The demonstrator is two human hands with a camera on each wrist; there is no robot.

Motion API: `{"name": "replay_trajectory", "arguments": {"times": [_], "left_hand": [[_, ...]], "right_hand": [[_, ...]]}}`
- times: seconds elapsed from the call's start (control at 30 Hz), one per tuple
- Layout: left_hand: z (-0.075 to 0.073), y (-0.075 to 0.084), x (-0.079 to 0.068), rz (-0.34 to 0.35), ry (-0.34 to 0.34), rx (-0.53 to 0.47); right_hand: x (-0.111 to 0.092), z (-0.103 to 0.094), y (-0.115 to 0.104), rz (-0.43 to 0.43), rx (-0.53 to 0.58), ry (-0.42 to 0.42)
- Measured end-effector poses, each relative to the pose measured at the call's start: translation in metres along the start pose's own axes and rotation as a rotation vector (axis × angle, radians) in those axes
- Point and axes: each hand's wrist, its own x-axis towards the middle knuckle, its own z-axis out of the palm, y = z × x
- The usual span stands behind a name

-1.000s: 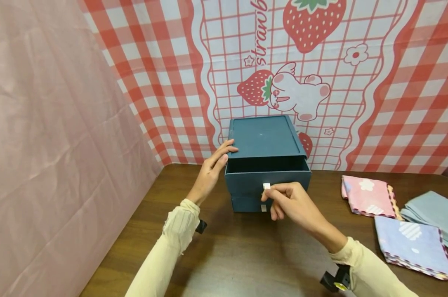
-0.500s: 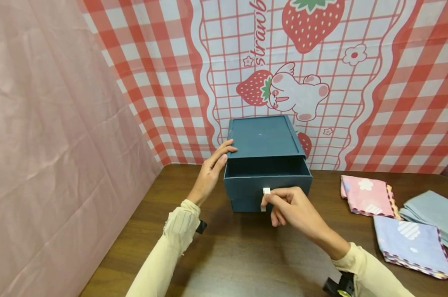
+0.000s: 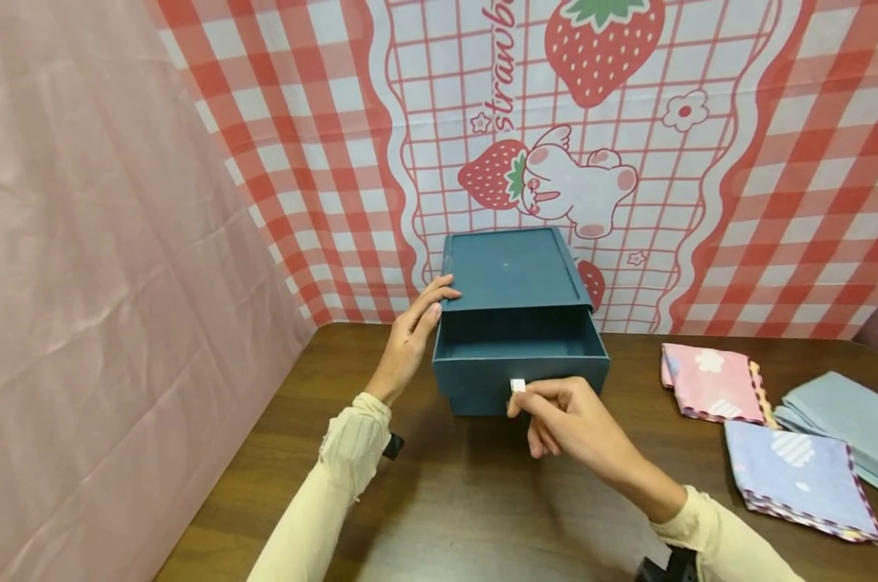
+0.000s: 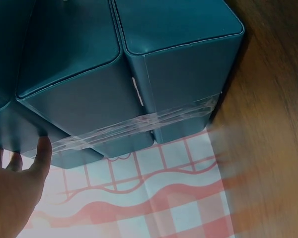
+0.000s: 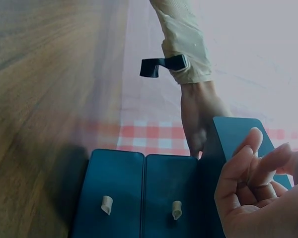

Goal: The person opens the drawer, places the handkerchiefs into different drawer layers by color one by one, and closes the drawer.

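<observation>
A dark teal drawer unit [image 3: 515, 267] stands against the back cloth, its top drawer [image 3: 475, 373] pulled partway out. Nothing shows in the visible part of that drawer. My right hand [image 3: 573, 416] pinches the white pull tab [image 3: 517, 386] on the drawer front. My left hand [image 3: 407, 339] lies along the unit's left side, fingers extended over its top edge. In the left wrist view, those fingertips [image 4: 43, 145] touch the side near a strip of clear tape [image 4: 149, 121]. Two lower drawers [image 5: 116, 178] with pale tabs [image 5: 177, 209] appear closed in the right wrist view.
To the right on the wooden table [image 3: 424, 509] lie a folded pink cloth [image 3: 711, 380], a folded lavender cloth [image 3: 795, 477] and a folded pale blue cloth [image 3: 846, 424]. A checked strawberry cloth [image 3: 352, 162] hangs behind, and a pink curtain [image 3: 119, 242] is at the left.
The top drawer has slid farther out toward me, showing more of its inside. My right hand has come nearer with the tab, while my left hand stays on the unit.
</observation>
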Motion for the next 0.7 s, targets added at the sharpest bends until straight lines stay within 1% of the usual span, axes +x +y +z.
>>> {"name": "replay_trajectory", "arguments": {"times": [0.33, 0.7], "left_hand": [[0.000, -0.003, -0.002, 0.005, 0.008, -0.009], [0.002, -0.004, -0.001, 0.033, 0.020, 0.003]], "right_hand": [[-0.011, 0.007, -0.004, 0.070, 0.064, -0.021], [-0.023, 0.008, -0.007, 0.104, 0.064, -0.047]]}}
